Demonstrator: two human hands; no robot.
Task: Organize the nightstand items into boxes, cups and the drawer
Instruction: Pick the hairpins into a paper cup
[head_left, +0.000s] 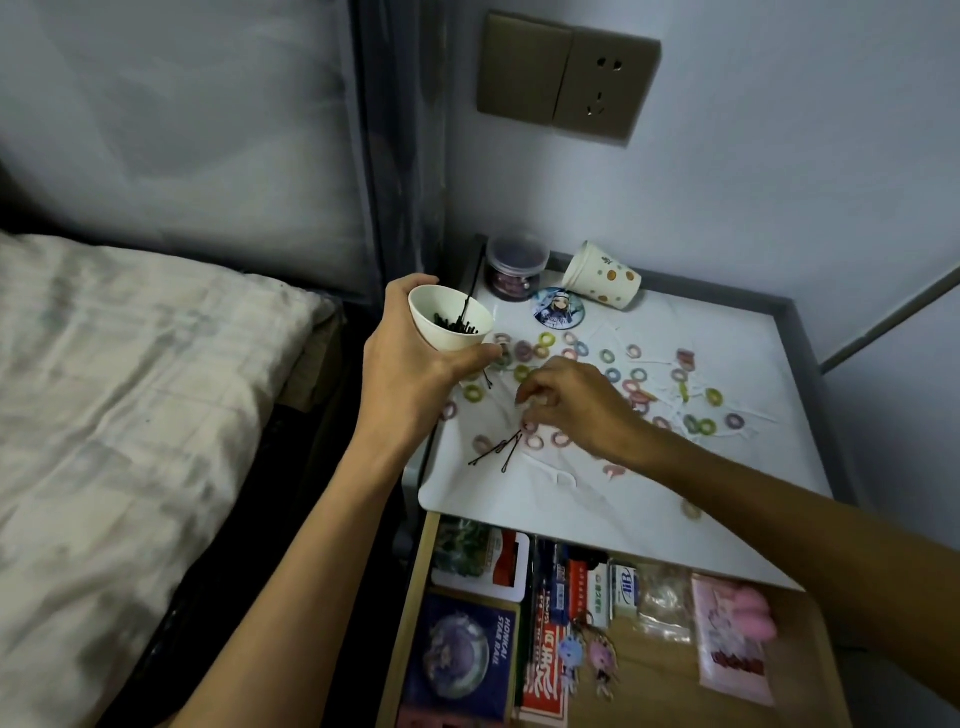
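The left hand grips a white paper cup holding pins. On the white desk, loose black wire hairpins lie just nearside of the right hand, slanting up toward its curled fingers. Whether these pinch anything, I cannot tell.

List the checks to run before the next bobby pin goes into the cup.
1. Left hand grips the white cup, mouth up: ok.
2. Room in the cup: ok, the pins inside lie low.
3. Right hand has a pin pinched: cannot tell, its fingers curl down over the nightstand top.
4. Loose bobby pins in reach: ok, a cluster lies just below the right hand's fingers.
5. Spotted cup upright for the hair ties: not ok, it lies on its side at the back.
6. Drawer open: ok.
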